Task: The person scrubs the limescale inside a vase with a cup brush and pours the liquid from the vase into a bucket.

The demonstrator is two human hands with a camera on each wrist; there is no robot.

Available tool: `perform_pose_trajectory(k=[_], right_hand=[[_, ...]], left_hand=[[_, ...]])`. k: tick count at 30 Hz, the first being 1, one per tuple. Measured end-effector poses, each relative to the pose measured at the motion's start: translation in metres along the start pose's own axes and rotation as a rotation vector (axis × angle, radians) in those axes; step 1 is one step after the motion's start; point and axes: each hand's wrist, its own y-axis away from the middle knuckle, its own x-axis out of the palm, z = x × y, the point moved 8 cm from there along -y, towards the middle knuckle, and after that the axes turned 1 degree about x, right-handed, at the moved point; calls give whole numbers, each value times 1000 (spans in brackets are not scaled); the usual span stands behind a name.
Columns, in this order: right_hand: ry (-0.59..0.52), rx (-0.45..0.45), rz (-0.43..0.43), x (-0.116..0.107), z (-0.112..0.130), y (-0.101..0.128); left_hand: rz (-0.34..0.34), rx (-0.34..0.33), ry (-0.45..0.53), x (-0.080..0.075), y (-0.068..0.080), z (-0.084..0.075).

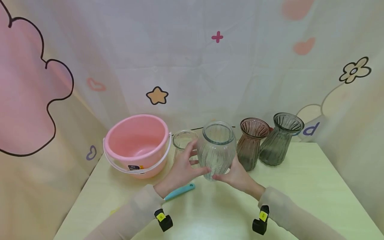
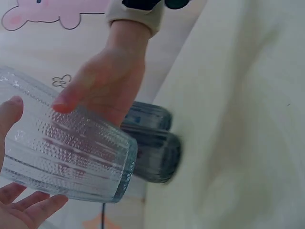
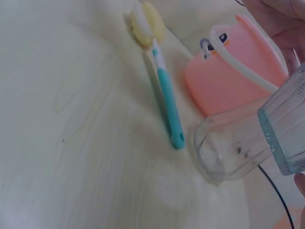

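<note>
A clear ribbed glass vase (image 1: pixel 216 151) is held up between both hands, mouth upward and tilted, its base above the table in the left wrist view. My left hand (image 1: pixel 186 166) grips its left side, thumb in front and fingers spread along the glass. On the other side, my right hand (image 1: pixel 238 175) holds the lower part, its thumb across the front; its other fingers are mostly hidden behind the glass. The vase's thick base (image 3: pixel 279 143) shows at the right of the right wrist view. Behind my left hand stands another clear glass vase (image 1: pixel 183 134), partly covered.
A pink bucket (image 1: pixel 136 136) with a white handle stands at the back left. Two ribbed vases, one brownish (image 1: pixel 252 143) and one grey-green (image 1: pixel 277 143), stand at the back right. A sponge brush (image 3: pixel 167 95) with a teal handle lies on the table (image 1: pixel 309 190). A patterned curtain hangs behind.
</note>
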Motion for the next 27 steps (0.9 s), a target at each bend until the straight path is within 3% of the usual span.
perform_pose_trajectory(k=[9, 17, 24, 27], right_hand=[[76, 13, -37, -12, -33, 6], [113, 144, -101, -19, -67, 5], [83, 122, -114, -19, -81, -5], [104, 114, -123, -21, -85, -10]], left_hand=[[-95, -34, 36, 28, 4, 35], [-132, -78, 102, 41, 0, 44], [-153, -143, 53, 53, -11, 90], [-161, -166, 45, 53, -16, 99]])
